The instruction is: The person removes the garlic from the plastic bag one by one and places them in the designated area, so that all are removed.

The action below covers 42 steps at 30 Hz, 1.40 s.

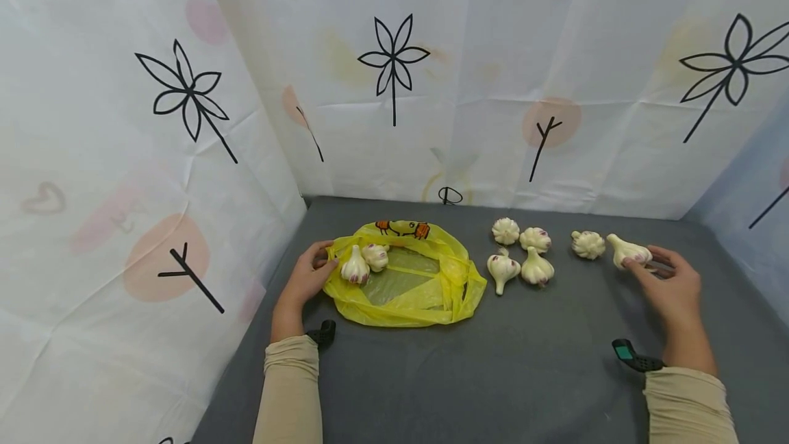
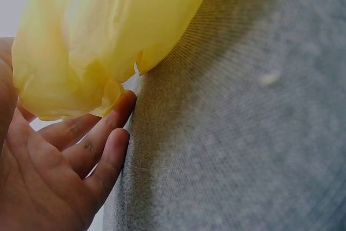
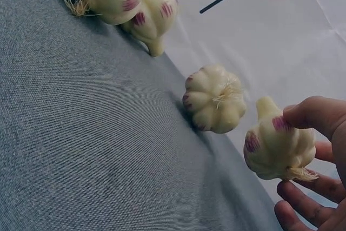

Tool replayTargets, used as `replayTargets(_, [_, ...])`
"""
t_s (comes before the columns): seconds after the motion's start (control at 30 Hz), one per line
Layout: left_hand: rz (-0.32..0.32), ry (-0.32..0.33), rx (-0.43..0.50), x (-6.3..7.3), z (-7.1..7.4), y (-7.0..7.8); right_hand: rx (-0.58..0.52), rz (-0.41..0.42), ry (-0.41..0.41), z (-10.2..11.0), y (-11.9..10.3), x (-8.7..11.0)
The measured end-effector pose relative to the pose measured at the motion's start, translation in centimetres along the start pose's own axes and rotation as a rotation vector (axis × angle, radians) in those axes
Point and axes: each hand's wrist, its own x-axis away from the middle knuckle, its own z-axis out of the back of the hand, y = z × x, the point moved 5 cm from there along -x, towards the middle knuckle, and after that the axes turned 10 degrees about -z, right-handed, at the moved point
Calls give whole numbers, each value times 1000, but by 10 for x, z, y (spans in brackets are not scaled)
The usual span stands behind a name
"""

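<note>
A yellow plastic bag (image 1: 394,314) lies spread with its mouth up; two garlic bulbs (image 1: 355,267) sit inside at its left. My left hand (image 1: 308,276) holds the bag's left edge between thumb and fingers. In the left wrist view, the fingers (image 2: 111,128) lie against the yellow plastic (image 2: 108,41), and the thumb is mostly out of sight. On the right, my right hand (image 1: 672,283) grips a garlic bulb (image 1: 627,252). The right wrist view shows the thumb on this bulb (image 3: 278,144), its neck pointing up and its roots near the fingers.
One garlic bulb (image 1: 588,244) lies just left of the right hand. Between it and the bag several more bulbs (image 1: 537,268) are grouped on the dark grey table (image 1: 481,375). A white patterned cloth (image 1: 468,142) rises behind the table and along its left side.
</note>
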Motion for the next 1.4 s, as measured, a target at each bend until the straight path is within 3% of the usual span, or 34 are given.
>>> replayTargets(0.17, [-5,7,-15,0,0,2,-11,-79,9,-2,8,-7])
replayTargets(0.57, [13,5,-1,-2,1,2,-4,-125,19,-9,10,-14])
replayTargets(0.9, [3,9,-7,-2,1,3,-11,-144,9,-10,13,-14])
replayTargets(1.4, [17,5,11,1,1,-1,13,-99,-31,-9,13,-9])
